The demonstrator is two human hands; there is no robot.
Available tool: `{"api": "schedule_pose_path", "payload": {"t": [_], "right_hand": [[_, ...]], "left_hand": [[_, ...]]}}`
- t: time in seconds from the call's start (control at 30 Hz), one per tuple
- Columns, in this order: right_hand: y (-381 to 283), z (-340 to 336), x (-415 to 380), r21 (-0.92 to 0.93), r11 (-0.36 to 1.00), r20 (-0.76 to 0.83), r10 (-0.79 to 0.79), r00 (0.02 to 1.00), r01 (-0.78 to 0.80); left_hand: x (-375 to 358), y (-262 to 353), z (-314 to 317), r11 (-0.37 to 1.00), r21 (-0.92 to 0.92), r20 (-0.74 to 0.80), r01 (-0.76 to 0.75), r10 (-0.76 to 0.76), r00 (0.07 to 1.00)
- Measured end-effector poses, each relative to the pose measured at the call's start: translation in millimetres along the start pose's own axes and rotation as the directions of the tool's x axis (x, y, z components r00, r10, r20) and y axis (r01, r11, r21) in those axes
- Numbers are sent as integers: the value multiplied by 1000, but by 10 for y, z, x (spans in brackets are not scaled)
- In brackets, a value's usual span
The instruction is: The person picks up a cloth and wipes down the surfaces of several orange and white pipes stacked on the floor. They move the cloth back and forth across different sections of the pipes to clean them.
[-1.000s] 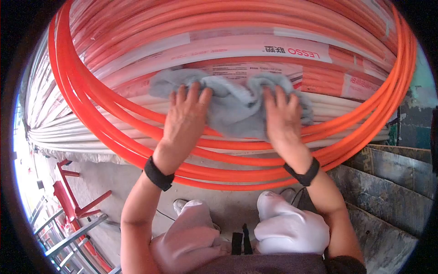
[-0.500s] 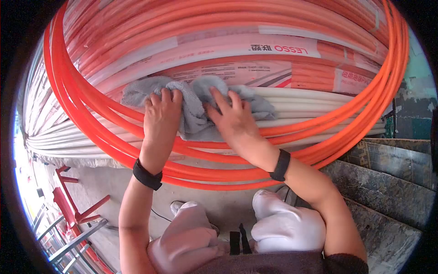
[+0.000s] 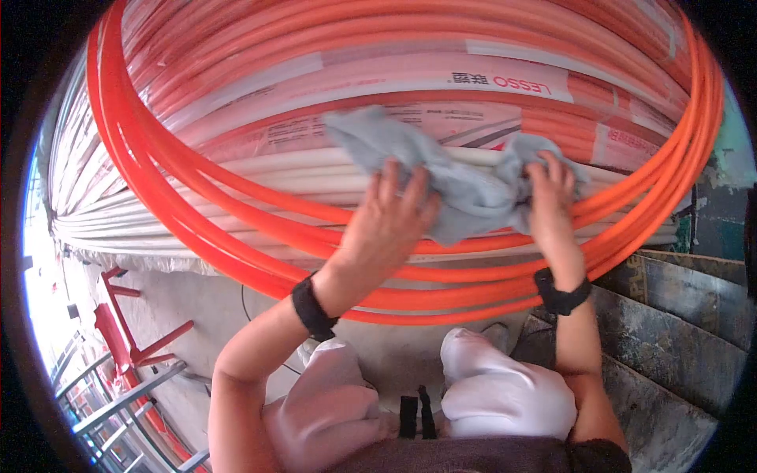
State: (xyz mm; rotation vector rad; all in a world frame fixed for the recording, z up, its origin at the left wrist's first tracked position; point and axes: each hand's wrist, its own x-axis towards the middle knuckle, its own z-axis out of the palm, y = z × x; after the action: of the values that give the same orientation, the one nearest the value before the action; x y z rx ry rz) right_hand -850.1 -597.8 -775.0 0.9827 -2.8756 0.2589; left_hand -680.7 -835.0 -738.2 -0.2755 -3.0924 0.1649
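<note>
A crumpled grey-blue cloth (image 3: 473, 193) lies across white pipes (image 3: 272, 167) and the near strands of a large orange pipe coil (image 3: 213, 209). My right hand (image 3: 550, 193) has its fingers curled into the cloth's right end, closed on it. On the other side, my left hand (image 3: 390, 217) rests against the cloth's lower left edge, fingers stretched out and apart, slightly blurred. The cloth's far left corner reaches up over the printed wrapping. Part of the thumb on each hand is hard to make out.
Stacked red pipes in printed plastic wrapping (image 3: 505, 81) rise behind the coil. A red metal frame (image 3: 118, 331) and a grey ladder-like frame (image 3: 130, 398) stand at lower left. Dark boards (image 3: 686, 292) lie at right. My knees are below the coil.
Both hands and the cloth have moved to the right. The cloth, bunched before, is more stretched out. My left hand's fingers have straightened, and my right hand has closed on the cloth's right end.
</note>
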Motion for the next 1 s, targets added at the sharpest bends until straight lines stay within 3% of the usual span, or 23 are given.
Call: {"api": "schedule_pose_path", "payload": {"t": [0.07,0.13,0.23,0.33,0.53,0.7,0.83,0.93,1.0], "right_hand": [[224,-80,12,-14,999,39,29,999,-28],[435,-121,1,17,990,66,138,988,-140],[470,-189,37,-7,991,127,135,983,-135],[282,-132,62,-184,967,108,196,975,-174],[-363,-155,98,-274,953,164,177,970,-128],[-753,89,92,-505,863,6,-4,1000,7],[-1012,61,127,-469,878,18,-97,995,94],[-1139,-36,140,-256,947,-23,-205,979,192],[-1182,-139,118,2,973,-20,-231,973,231]], "left_hand": [[1,117,23,988,-70,-14,-138,137,990],[5,156,59,987,-68,-32,-149,147,989],[-11,108,50,984,-63,-21,-167,166,986],[-25,49,9,984,-65,14,-168,170,985],[-142,-154,-17,988,-137,25,-72,76,997],[-311,-432,-61,978,-210,-21,-12,8,1000],[-466,-595,-29,963,-262,-38,63,-76,996],[-505,-619,-36,950,-305,-86,67,-97,992],[-509,-672,-33,903,-419,-117,94,-156,981]]}}
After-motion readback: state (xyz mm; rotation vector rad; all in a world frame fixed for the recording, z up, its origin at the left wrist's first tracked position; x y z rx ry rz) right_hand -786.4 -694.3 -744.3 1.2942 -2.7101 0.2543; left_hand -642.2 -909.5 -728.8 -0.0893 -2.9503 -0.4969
